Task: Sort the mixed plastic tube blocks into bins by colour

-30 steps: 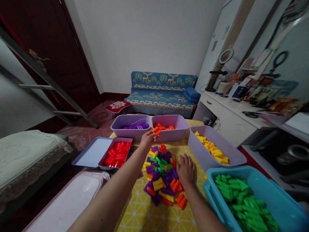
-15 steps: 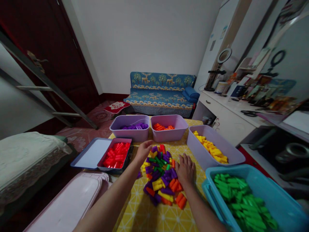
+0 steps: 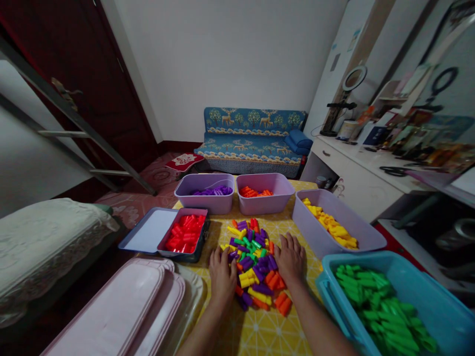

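Observation:
A loose pile of plastic building pieces (image 3: 256, 267) in purple, yellow, orange, green and some red lies on the yellow patterned tablecloth (image 3: 260, 331). At the pile's left edge rests my left hand (image 3: 222, 274), fingers apart and palm down, holding nothing I can see. My right hand (image 3: 290, 257) lies flat along the right edge, fingers spread, touching or close to orange and purple pieces. Both hands flank the heap, their undersides hidden.
Lilac bins hold purple (image 3: 211, 191), orange (image 3: 256, 192) and yellow pieces (image 3: 330, 225). A teal bin (image 3: 426, 282) with green pieces stands at right front. Red pieces (image 3: 185, 234) fill an open-lidded box at left. Pale pink lids (image 3: 115, 306) are stacked at front left.
My left hand has come down and toward me, from above the pile's far left side to its near left edge. My right hand stays beside the pile. The view has shifted slightly.

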The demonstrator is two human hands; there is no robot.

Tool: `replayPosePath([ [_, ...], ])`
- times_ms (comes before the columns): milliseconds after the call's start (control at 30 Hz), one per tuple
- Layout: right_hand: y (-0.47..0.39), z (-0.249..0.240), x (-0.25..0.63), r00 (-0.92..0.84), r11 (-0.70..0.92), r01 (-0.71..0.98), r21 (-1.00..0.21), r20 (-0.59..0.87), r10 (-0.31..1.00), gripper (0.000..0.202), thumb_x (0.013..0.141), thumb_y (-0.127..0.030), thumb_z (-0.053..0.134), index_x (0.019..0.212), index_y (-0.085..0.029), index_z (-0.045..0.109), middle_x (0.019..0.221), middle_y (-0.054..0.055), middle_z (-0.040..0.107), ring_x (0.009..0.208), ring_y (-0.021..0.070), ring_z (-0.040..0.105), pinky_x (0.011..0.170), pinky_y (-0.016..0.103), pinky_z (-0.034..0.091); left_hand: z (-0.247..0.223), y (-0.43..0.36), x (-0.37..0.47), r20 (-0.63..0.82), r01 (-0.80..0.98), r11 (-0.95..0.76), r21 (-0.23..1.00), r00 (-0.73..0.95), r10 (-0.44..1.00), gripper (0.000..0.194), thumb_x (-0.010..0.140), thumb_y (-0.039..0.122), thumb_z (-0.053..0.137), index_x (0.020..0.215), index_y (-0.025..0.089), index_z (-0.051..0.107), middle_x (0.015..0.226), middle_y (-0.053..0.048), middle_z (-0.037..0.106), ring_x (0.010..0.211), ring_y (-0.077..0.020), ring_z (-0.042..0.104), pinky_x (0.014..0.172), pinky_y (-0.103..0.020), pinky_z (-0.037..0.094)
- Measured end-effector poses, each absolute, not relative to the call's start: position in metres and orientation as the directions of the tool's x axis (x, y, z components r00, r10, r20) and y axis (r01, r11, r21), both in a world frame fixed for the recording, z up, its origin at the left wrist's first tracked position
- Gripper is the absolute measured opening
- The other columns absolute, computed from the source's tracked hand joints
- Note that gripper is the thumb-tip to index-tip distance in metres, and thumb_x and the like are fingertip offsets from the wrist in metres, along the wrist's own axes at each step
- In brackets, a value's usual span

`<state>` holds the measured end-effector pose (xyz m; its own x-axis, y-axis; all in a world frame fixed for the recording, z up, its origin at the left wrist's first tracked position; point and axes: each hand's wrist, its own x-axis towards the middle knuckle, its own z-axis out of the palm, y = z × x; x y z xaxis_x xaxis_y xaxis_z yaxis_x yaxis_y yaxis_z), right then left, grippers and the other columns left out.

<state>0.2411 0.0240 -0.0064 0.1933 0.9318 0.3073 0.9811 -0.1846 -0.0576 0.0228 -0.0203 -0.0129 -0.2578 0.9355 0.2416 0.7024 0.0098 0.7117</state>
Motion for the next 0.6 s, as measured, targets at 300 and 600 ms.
replayPosePath([
  [300, 0.022, -0.002, 0.24, 0.183, -0.167, 0.983, -0.077, 0.316, 0.931, 0.048, 0.096, -0.037, 0.037, 0.137, -0.018, 0.052, 0.149, 0.012, 0.045, 0.138, 0.0292, 0.034, 0.109, 0.047, 0.027, 0.005, -0.033, 0.006, 0.338, 0.63, -0.266, 0.73, 0.006, 0.941, 0.066, 0.086, 0.055, 0.058, 0.144, 0.028, 0.043, 0.157, -0.012, 0.03, 0.147, -0.0325, 0.025, 0.117, -0.057, 0.027],
  [600, 0.021, -0.002, 0.24, 0.179, -0.156, 0.983, -0.098, 0.318, 0.931, 0.047, 0.095, -0.036, 0.038, 0.135, -0.017, 0.053, 0.148, 0.013, 0.046, 0.137, 0.0283, 0.035, 0.108, 0.046, 0.028, -0.007, -0.061, 0.02, 0.374, 0.702, -0.419, 0.576, 0.229, 0.899, 0.101, 0.065, 0.069, 0.072, 0.15, 0.028, 0.035, 0.163, -0.016, 0.013, 0.147, -0.0431, 0.017, 0.114, -0.064, 0.026],
])
